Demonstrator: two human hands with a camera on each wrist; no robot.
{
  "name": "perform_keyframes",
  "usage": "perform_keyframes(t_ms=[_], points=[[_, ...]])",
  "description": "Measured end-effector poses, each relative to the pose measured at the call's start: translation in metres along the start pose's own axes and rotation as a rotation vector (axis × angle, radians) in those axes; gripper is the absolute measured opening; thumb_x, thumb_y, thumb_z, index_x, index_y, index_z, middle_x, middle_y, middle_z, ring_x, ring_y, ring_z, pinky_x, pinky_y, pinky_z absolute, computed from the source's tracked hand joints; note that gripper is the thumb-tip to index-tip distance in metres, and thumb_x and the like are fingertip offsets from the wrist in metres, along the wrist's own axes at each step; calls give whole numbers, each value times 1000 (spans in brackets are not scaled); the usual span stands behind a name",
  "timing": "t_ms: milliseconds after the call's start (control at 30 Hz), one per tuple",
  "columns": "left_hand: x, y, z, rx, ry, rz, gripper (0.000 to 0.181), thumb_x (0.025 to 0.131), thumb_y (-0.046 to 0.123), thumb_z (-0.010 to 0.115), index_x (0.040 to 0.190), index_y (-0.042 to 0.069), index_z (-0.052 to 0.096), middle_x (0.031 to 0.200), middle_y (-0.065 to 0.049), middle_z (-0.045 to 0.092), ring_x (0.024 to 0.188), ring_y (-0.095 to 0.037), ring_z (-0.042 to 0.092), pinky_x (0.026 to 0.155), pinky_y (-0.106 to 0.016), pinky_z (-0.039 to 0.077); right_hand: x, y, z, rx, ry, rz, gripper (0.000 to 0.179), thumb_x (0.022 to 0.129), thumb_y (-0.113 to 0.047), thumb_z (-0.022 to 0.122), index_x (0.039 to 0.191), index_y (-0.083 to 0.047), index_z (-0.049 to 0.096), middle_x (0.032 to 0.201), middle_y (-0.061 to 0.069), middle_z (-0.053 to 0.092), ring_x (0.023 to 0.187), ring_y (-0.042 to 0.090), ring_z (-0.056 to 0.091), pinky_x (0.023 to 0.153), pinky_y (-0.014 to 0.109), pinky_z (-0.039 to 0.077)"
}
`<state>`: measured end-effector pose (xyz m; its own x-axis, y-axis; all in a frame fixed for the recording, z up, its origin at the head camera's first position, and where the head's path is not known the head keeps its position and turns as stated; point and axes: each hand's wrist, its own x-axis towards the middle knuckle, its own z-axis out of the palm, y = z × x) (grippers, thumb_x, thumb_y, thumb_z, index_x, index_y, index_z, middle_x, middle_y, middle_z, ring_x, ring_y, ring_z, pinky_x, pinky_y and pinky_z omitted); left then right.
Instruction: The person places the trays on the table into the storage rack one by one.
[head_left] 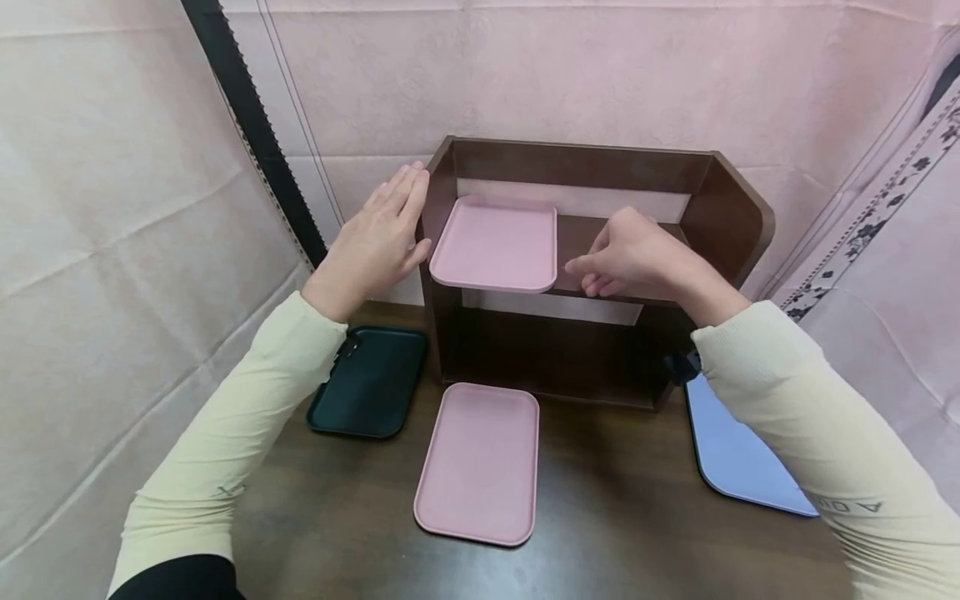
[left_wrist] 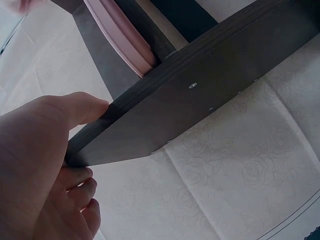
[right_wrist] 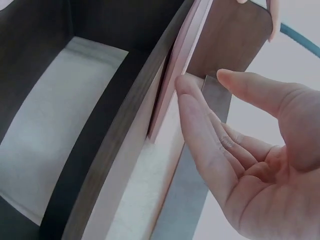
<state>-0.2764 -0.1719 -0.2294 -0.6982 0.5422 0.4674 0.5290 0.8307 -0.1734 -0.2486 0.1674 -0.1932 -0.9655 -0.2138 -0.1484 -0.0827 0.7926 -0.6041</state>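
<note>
A pink tray (head_left: 498,243) lies in the upper level of a dark brown shelf unit (head_left: 735,212), close to its left panel. My left hand (head_left: 382,233) holds that panel, thumb at the front edge and fingers along the outside. In the left wrist view, the panel (left_wrist: 165,110) passes between thumb and fingers. My right hand (head_left: 626,254) is beside the tray's right edge, fingers bent, with nothing held. The right wrist view shows a fingertip (right_wrist: 182,85) at the tray's edge and the thumb spread apart; contact is hard to tell.
A second pink tray (head_left: 480,467) lies on the brown table (head_left: 600,508) before the shelf. To the left is a dark green tray (head_left: 371,383). A blue tray (head_left: 742,458) lies at the right, partly covered by my right sleeve. Pale cloth (head_left: 570,75) hangs behind.
</note>
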Motion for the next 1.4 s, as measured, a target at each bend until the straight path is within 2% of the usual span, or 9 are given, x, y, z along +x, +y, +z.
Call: perform_keyframes(t_ms=[233, 300, 467, 667, 833, 1067, 1400], points=[[-2, -2, 2, -12, -5, -11, 81, 106, 26, 62, 165, -9, 18, 174, -25, 21, 164, -38, 22, 135, -49, 21, -21, -1, 6, -213, -24, -51, 31, 97, -35, 76, 89, -6, 83, 83, 7, 82, 74, 14, 80, 87, 41, 65], [-2, -3, 2, -14, -10, -15, 81, 106, 26, 62, 165, -9, 18, 175, -25, 20, 164, -38, 21, 135, -50, 21, -26, -1, 9, -233, -44, -64, 29, 98, -33, 75, 88, -6, 83, 84, 8, 82, 75, 15, 79, 85, 42, 66], [-1, -4, 1, -16, -17, -18, 82, 106, 26, 61, 165, -9, 17, 175, -25, 19, 164, -38, 21, 135, -50, 21, -37, 3, 17, -236, -105, -95, 25, 99, -28, 75, 91, -6, 84, 84, 8, 82, 76, 14, 79, 76, 35, 68], [0, -4, 1, -20, -10, -13, 80, 106, 24, 61, 165, -9, 18, 174, -26, 20, 164, -39, 22, 134, -51, 22, -44, 15, 33, -250, -163, -111, 24, 98, -30, 77, 89, -8, 83, 81, 5, 81, 74, 13, 78, 74, 35, 67], [0, -3, 2, -23, -11, -12, 80, 106, 24, 61, 165, -9, 18, 175, -25, 20, 164, -39, 22, 134, -51, 23, -48, 29, 51, -265, -205, -115, 23, 97, -28, 77, 85, -9, 82, 75, 3, 80, 68, 12, 75, 68, 32, 66], [0, -2, 2, -25, -29, -18, 81, 106, 25, 60, 166, -7, 15, 175, -24, 18, 165, -38, 19, 135, -50, 21, -52, 48, 85, -239, -244, -87, 24, 95, -23, 79, 74, -11, 79, 69, 3, 77, 62, 10, 72, 61, 27, 62], [1, -1, 1, -18, -12, -6, 81, 106, 25, 61, 165, -8, 16, 175, -25, 19, 164, -38, 21, 134, -51, 22, -60, 76, 144, -197, -334, -35, 34, 93, -18, 81, 60, -16, 73, 62, 3, 72, 56, 13, 65, 52, 23, 52]])
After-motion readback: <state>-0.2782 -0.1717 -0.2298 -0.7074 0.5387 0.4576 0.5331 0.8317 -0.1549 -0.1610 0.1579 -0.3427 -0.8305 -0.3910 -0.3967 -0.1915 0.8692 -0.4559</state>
